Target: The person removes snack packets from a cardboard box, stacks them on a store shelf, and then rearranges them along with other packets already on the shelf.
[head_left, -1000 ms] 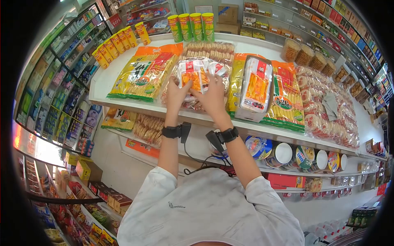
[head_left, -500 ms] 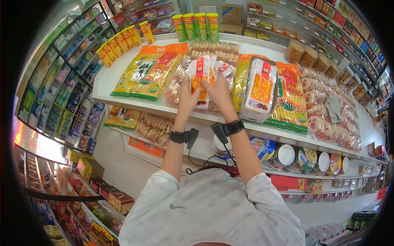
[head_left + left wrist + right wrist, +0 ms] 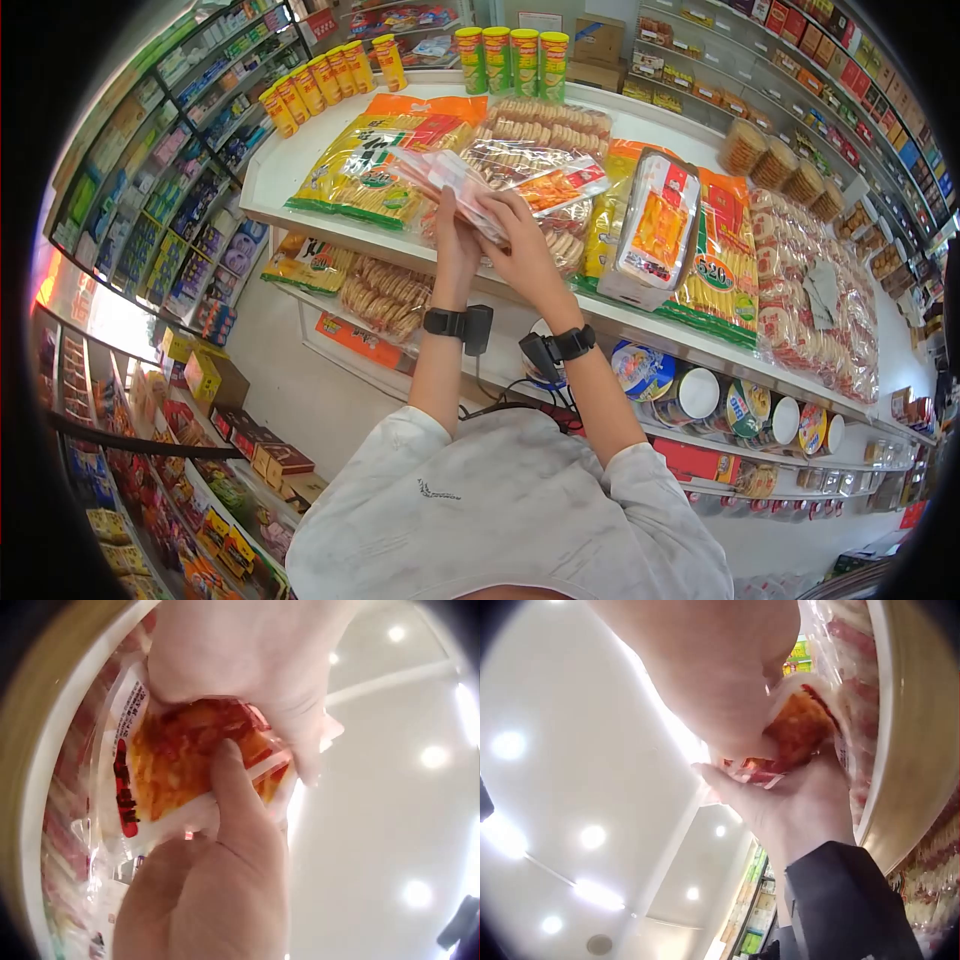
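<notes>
Both hands hold flat clear-and-white snack packets [image 3: 440, 174], stacked and tilted above the front of the counter. My left hand [image 3: 456, 255] grips the near end from the left; my right hand [image 3: 524, 250] bends its fingers over the right side. Orange-red strips show through the packet face [image 3: 176, 769] in the left wrist view, where a thumb presses on it. A similar loose packet [image 3: 568, 188] lies just beyond the right hand on a bag of round biscuits [image 3: 550, 118]. To the right, an upright box [image 3: 655, 220] holds more such packets.
Yellow snack bags [image 3: 375, 165] flank the biscuits on the white counter [image 3: 268, 190]. Green canisters [image 3: 512, 68] and yellow canisters [image 3: 330, 78] stand along the back. Bagged biscuits [image 3: 805, 290] fill the right end. Instant noodle tubs [image 3: 645, 368] sit on the shelf below.
The packets have been lifted off the biscuit bag toward the left and tilted from upright face-on to nearly edge-on. One packet now lies apart on the biscuits. The head view has shifted slightly.
</notes>
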`<state>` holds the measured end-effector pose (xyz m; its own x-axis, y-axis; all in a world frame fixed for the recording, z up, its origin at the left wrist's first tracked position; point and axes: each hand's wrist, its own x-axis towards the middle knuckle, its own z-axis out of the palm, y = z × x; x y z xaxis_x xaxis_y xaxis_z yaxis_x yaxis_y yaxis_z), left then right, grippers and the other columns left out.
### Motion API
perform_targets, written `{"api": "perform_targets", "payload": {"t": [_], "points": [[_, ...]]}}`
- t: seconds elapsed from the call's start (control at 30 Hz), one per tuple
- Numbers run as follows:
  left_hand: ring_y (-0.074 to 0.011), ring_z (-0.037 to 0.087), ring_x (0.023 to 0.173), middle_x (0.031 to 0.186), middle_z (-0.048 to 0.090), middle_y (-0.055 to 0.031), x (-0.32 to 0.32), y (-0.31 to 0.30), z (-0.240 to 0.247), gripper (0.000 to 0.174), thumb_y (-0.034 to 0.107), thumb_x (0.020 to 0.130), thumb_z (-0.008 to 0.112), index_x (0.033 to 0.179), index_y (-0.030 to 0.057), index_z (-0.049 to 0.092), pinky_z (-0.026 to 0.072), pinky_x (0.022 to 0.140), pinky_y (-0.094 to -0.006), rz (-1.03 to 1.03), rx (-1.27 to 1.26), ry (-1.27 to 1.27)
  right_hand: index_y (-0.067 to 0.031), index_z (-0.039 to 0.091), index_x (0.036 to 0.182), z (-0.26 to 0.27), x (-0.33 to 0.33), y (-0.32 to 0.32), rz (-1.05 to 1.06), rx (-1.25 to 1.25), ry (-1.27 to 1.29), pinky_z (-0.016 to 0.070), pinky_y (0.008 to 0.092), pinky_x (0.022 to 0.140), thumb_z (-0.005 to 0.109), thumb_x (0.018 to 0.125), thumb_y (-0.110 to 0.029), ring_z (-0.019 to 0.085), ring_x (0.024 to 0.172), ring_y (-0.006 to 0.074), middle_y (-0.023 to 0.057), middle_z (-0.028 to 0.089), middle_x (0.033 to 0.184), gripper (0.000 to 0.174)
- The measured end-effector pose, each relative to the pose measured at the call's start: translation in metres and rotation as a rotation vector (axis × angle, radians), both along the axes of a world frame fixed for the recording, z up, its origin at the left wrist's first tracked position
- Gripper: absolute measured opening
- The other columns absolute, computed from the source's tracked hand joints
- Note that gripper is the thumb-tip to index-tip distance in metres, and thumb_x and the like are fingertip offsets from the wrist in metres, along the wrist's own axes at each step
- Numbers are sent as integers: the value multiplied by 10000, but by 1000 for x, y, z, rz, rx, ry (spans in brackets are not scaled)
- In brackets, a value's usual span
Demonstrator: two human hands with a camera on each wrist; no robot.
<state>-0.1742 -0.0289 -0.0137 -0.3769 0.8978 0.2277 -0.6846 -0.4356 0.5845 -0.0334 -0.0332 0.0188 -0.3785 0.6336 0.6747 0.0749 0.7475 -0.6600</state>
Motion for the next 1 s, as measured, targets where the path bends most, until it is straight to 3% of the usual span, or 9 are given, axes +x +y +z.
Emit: {"api": "perform_targets", "payload": {"t": [0.27, 0.37, 0.47, 0.53, 0.7, 0.77, 0.8, 0.9, 1.0], "points": [[-270, 621, 1281, 1385, 640, -169, -8, -6, -9, 587, 347, 1044, 634, 1476, -27, 500, 496, 1113, -438, -55, 14, -37, 1, 585, 1409, -1, 6, -9, -58, -60, -29, 498, 457, 1071, 772, 949, -257, 595, 1281, 428, 236, 582, 1386, 559], [-298, 606, 1316, 1426, 619, -209, -3, -10, -2, 626, 327, 1051, 618, 1523, -50, 455, 476, 1143, -458, -62, 18, 11, 27, 574, 1412, -7, 10, -4, 15, -189, -16, 502, 410, 1051, 772, 975, -254, 609, 1286, 352, 230, 593, 1380, 556], [-310, 589, 1349, 1461, 594, -238, 0, -13, 3, 636, 277, 1054, 621, 1559, -49, 415, 480, 1150, -456, -81, 52, 17, 33, 557, 1433, -4, 12, -7, 17, -213, -61, 497, 413, 1078, 739, 1010, -258, 589, 1345, 354, 238, 552, 1473, 545], [-311, 584, 1360, 1481, 579, -248, 4, -16, 8, 635, 224, 1048, 637, 1575, -39, 398, 498, 1135, -442, -61, 64, 90, 34, 548, 1455, 1, 8, -15, 71, -302, 76, 496, 415, 1094, 708, 1032, -260, 563, 1386, 366, 236, 512, 1530, 539], [-282, 622, 1309, 1463, 593, -234, 5, -6, -7, 662, 82, 1006, 684, 1592, -11, 389, 563, 1053, -394, -16, 44, 242, 41, 555, 1445, -6, -4, -22, 55, -190, 94, 401, 459, 1195, 569, 1094, -289, 491, 1445, 446, 275, 495, 1550, 482], [-264, 647, 1260, 1420, 623, -187, 0, 1, -15, 640, 182, 1015, 676, 1569, -8, 420, 566, 1046, -413, 13, -9, 210, 24, 537, 1500, -7, -3, -14, -9, -65, -11, 358, 459, 1228, 459, 1144, -277, 453, 1484, 419, 247, 426, 1620, 473], [-268, 648, 1257, 1429, 624, -175, 0, -1, -10, 616, 214, 1022, 652, 1555, -10, 438, 556, 1060, -425, 6, -25, 171, 49, 529, 1498, -1, 1, -11, -12, -79, -69, 306, 457, 1251, 400, 1157, -273, 445, 1481, 423, 255, 458, 1594, 486], [-289, 661, 1212, 1404, 640, -163, 0, -2, -8, 602, 283, 1013, 618, 1518, -10, 473, 554, 1052, -450, 30, -41, 72, 79, 575, 1436, -2, 3, 7, -175, -48, 56, 395, 507, 1153, 494, 1104, -224, 533, 1311, 465, 311, 564, 1436, 456], [-299, 672, 1153, 1361, 659, -166, -8, 1, -14, 614, 341, 995, 606, 1486, -11, 498, 560, 1012, -467, -22, -44, -33, 61, 616, 1403, -11, 11, 17, -320, -119, -100, 416, 516, 1128, 526, 1084, -236, 547, 1293, 448, 290, 620, 1305, 446]]}}
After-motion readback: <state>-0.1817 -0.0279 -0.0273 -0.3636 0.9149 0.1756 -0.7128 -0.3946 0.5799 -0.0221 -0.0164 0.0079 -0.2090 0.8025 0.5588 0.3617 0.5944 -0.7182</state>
